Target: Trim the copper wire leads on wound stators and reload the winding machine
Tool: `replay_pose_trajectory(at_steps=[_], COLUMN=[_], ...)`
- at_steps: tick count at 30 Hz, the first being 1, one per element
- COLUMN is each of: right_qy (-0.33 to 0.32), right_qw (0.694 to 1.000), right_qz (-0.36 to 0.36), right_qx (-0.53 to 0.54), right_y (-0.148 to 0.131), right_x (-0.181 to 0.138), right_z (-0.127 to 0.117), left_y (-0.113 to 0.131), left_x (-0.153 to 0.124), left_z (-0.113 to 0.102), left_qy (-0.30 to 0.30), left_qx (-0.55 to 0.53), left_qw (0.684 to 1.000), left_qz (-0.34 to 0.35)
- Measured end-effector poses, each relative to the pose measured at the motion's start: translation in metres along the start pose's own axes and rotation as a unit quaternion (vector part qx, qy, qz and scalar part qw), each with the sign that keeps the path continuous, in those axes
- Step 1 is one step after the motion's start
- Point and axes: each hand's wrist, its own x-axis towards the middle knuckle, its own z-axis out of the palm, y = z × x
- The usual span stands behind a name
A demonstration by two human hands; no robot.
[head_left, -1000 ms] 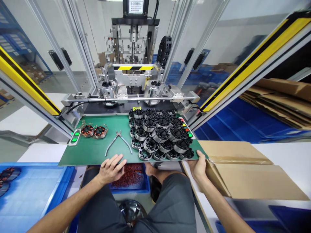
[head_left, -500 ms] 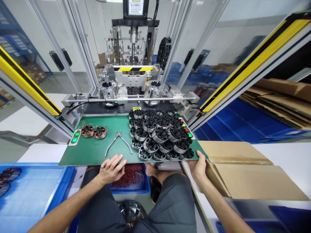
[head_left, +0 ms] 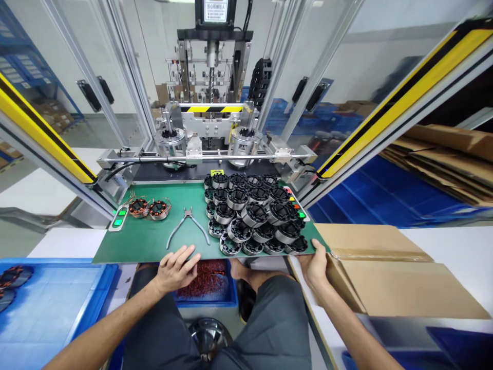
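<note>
My left hand [head_left: 176, 269] rests on the front edge of the green work mat [head_left: 150, 240], fingers spread and holding nothing, just below a pair of pliers [head_left: 187, 224]. My right hand [head_left: 315, 265] lies against the mat's front right corner beside a cardboard box [head_left: 389, 277]; its fingers are mostly hidden. A heap of several black and silver stator rings [head_left: 252, 213] covers the right half of the mat. Two copper-wound stators [head_left: 149, 208] lie at the mat's far left.
Behind the mat stands a press machine [head_left: 210, 128] with two round fixtures, framed by yellow light curtains. A green button box [head_left: 119, 217] sits at the mat's left edge. A blue tray [head_left: 50, 303] lies left. A blue bin of copper scrap [head_left: 208, 282] sits under the mat.
The machine's two round fixtures have shifted slightly; both hands stay where they were.
</note>
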Motion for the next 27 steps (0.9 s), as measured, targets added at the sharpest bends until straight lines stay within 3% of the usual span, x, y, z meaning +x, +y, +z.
replay_pose_trajectory(at_steps=[27], right_qy=[0.005], right_qw=[1.0], right_qz=[-0.003], right_qx=[-0.02], right_y=[0.0018], right_x=[0.0023], right_z=[-0.0037], left_y=[0.0006], left_x=[0.0002], left_z=[0.0004], left_qy=[0.004], left_qx=[0.001], left_qw=[1.0], left_qz=[0.002])
